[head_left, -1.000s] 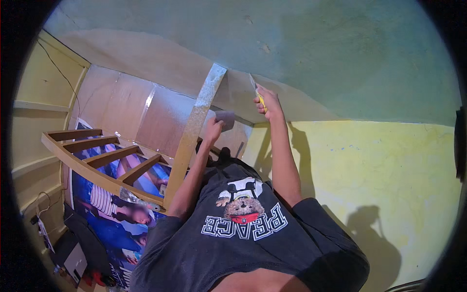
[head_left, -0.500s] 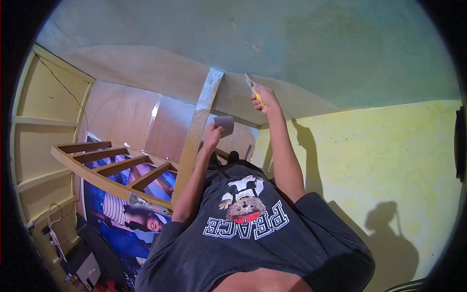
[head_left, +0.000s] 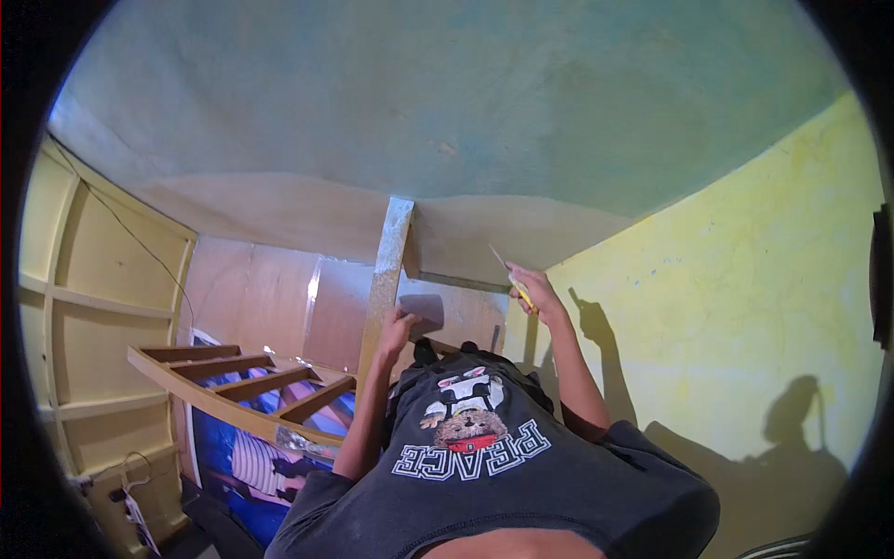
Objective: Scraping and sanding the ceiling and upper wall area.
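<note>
My right hand (head_left: 538,293) is closed around the yellow handle of a putty knife (head_left: 521,290). Its thin blade points up and left, seen nearly edge-on, in front of the tan band of the painted surface (head_left: 503,219). Lower and to the left, my left hand (head_left: 399,331) grips a flat grey plate (head_left: 425,310) by its edge; the fingers behind the plate are hidden. Just left of that hand stands a wooden post (head_left: 384,279) with whitish smears near its top. I cannot tell whether the blade bears any filler.
A slatted wooden frame (head_left: 233,391) juts out at the left, above a colourful poster (head_left: 247,466). Cream panelled boards (head_left: 112,242) with a hanging cable line the far left. The yellow wall (head_left: 708,307) at the right carries my shadow.
The view has tilted, so the surroundings sit lower in the picture. My right hand has drawn the putty knife down and right, away from the tan-green border. The plate stays in my left hand.
</note>
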`<state>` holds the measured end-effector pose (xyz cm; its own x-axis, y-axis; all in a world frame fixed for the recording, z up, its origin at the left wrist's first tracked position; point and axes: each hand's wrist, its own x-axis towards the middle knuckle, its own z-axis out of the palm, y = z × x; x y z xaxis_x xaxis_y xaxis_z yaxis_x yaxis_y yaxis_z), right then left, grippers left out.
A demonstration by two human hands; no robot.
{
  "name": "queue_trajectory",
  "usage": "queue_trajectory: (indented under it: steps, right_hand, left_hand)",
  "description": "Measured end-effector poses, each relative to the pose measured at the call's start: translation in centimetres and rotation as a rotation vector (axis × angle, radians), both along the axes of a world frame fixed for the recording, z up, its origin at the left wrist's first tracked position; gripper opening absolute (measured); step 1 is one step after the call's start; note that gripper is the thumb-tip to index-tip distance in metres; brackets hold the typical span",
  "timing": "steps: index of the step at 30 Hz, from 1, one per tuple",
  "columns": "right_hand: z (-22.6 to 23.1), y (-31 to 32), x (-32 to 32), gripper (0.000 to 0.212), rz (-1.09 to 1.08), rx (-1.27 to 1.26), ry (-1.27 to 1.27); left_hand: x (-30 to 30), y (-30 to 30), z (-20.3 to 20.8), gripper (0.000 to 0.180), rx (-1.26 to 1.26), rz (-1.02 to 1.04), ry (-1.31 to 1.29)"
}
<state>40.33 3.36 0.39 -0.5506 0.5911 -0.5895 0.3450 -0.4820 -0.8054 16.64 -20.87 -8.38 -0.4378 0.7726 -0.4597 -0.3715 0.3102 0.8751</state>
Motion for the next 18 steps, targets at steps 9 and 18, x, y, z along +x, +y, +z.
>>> queue_trajectory:
  steps: [9, 18]
  right_hand:
    - [-2.1, -3.1, 0.9, 0.052, -0.265, 0.059, 0.269]
    - [1.6, -4.0, 3.5, 0.023, -0.167, 0.144, 0.422]
  left_hand:
    - [4.5, 5.3, 4.0, 0.034, 0.084, -0.240, 0.163]
    - [7.0, 8.7, 4.3, 0.029, 0.207, -0.499, 0.572]
